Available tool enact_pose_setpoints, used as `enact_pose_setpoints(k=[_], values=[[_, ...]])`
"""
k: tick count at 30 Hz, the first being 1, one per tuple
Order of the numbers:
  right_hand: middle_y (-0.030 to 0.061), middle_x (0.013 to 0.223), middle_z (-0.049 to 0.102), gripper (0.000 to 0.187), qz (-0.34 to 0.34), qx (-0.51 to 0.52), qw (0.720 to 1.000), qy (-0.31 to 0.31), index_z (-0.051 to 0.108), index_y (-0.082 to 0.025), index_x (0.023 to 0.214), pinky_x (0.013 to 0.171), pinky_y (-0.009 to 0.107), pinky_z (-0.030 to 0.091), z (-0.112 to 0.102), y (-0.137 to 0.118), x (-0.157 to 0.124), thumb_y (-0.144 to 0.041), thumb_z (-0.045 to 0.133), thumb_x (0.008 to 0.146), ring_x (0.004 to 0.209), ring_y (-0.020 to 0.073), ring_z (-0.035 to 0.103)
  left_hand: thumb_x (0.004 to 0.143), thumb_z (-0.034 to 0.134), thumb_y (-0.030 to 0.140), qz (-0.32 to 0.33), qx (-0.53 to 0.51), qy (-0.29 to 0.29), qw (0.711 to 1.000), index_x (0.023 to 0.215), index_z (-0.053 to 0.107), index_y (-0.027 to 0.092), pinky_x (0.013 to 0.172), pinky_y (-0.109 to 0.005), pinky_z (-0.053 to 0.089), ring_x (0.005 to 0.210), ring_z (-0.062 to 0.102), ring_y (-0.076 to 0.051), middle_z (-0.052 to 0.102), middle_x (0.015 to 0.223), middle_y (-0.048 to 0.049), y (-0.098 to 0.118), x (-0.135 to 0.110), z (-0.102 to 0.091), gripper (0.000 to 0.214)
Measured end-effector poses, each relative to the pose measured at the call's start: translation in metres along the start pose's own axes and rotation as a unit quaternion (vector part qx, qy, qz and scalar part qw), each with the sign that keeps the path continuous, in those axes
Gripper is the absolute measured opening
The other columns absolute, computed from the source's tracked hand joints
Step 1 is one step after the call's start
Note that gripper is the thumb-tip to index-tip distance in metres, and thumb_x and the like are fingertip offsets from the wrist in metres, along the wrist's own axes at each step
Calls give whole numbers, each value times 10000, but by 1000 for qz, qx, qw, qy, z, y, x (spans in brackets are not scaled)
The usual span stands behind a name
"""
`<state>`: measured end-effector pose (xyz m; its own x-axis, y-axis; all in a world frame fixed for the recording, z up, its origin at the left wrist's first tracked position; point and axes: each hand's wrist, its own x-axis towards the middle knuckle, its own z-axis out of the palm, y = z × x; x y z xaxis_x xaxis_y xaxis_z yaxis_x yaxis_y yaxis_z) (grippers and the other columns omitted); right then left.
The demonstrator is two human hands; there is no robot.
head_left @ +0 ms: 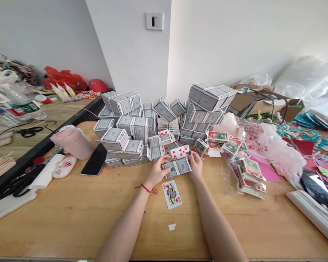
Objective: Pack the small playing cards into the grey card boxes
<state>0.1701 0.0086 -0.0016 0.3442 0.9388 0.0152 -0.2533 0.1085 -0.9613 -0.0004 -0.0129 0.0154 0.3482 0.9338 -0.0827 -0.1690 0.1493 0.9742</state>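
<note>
At the far left, beyond a black edge, black scissors (pixel 30 131) lie near a plastic water bottle (pixel 22 105). On the wooden desk (pixel 71 211) itself stand a pink cup (pixel 71 142) and, just to its right, a dark phone (pixel 94 164) lying flat. Behind these, a heap of grey patterned card boxes (pixel 125 131) runs across the far middle of the desk.

In front of that heap the left hand (pixel 158 173), with a red string bracelet (pixel 146 188) on its wrist, pinches the left end of a small fan of cards (pixel 177 167), backs up. A red hearts card (pixel 180 151) lies face up just beyond the fan, touching or nearly touching it. The right hand (pixel 195 165) closes narrowly on the fan's right end, fingertips curled over the far edge. Both hands rest low, near the desk surface.

Nearer than the fan, a face card (pixel 172 194) lies alone, face up, and a small paper scrap (pixel 172 227) lies nearer again.

The cards look light, thin and slick, likely to slide apart or bend if squeezed. Pinching by the short ends or long edges, thumb above and fingers beneath, seems the surest hold.

Further right, wrapped card packs (pixel 248 174) spill from clear plastic, beside a pink plastic bag (pixel 278 153).
</note>
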Motion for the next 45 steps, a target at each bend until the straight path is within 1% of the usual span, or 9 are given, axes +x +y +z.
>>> enact_pose_setpoints(k=[7, 18, 20, 23, 26, 30, 36, 40, 45], values=[[-24, 582, 552, 215, 4, 127, 992, -19, 445, -213, 696, 433, 228, 390, -14, -10, -7, -399, 551, 698, 450, 103, 504, 698, 572, 180, -1, -15, -19, 1000, 1075, 556, 198, 609, -346, 555, 851, 576, -187, 534, 1117, -83, 0, 0, 0, 378], [-18, 631, 567, 311, -26, -53, 998, 13, 460, -209, 884, 391, 216, 321, -32, -3, -30, -397, 597, 679, 408, 92, 413, 682, 592, 163, -12, -29, 57, 998, 1020, 583, 166, 592, -332, 554, 790, 597, -171, 582, 1073, -89, -7, 7, 2, 338], [4, 699, 567, 311, -72, -159, 982, 71, 478, -199, 893, 442, 239, 361, -33, -3, -28, -409, 578, 687, 456, 103, 435, 686, 588, 169, -7, -25, 75, 997, 1031, 573, 166, 588, -332, 550, 772, 600, -170, 596, 1039, -89, -9, 8, 2, 345], [75, 897, 554, 391, -124, -343, 922, 131, 508, -174, 954, 586, 299, 415, -34, -4, -22, -403, 602, 652, 580, 139, 490, 694, 575, 183, -2, -7, 104, 995, 1021, 565, 164, 591, -332, 536, 738, 605, -169, 616, 981, -82, -11, 9, 2, 328], [128, 1049, 501, 555, -140, -442, 877, 125, 484, -161, 1094, 710, 353, 412, -35, -4, -17, -390, 633, 611, 781, 220, 530, 676, 592, 181, 30, 61, 143, 987, 929, 593, 156, 679, -301, 504, 808, 594, -171, 628, 944, -68, -14, 9, 0, 254], [125, 1061, 499, 584, -124, -488, 858, 100, 484, -179, 1139, 755, 372, 404, -37, -2, -13, -375, 632, 609, 884, 269, 524, 664, 612, 207, 46, 110, 156, 981, 843, 595, 137, 704, -275, 475, 833, 580, -175, 636, 876, -63, -18, 10, -2, 193], [96, 844, 558, 367, -108, -397, 903, 119, 591, -151, 910, 683, 365, 445, -47, 2, -8, -375, 627, 622, 718, 225, 552, 689, 590, 200, 28, 11, 153, 988, 1056, 555, 150, 607, -272, 512, 813, 589, -176, 604, 1034, -94, -16, 10, 0, 372], [5, 613, 548, 303, -4, -176, 983, 54, 523, -175, 780, 481, 303, 460, -49, -2, -9, -449, 590, 669, 492, 158, 548, 694, 590, 223, 3, -61, 148, 987, 1091, 562, 167, 568, -314, 543, 786, 601, -185, 587, 1095, -95, -9, 8, 3, 402], [-25, 615, 585, 370, 91, 24, 995, -45, 444, -193, 842, 479, 276, 517, -41, -11, -19, -356, 686, 615, 552, 178, 638, 658, 620, 225, -3, -101, 186, 977, 1003, 605, 150, 582, -319, 548, 712, 622, -172, 607, 1069, -91, -7, 9, 5, 354]])
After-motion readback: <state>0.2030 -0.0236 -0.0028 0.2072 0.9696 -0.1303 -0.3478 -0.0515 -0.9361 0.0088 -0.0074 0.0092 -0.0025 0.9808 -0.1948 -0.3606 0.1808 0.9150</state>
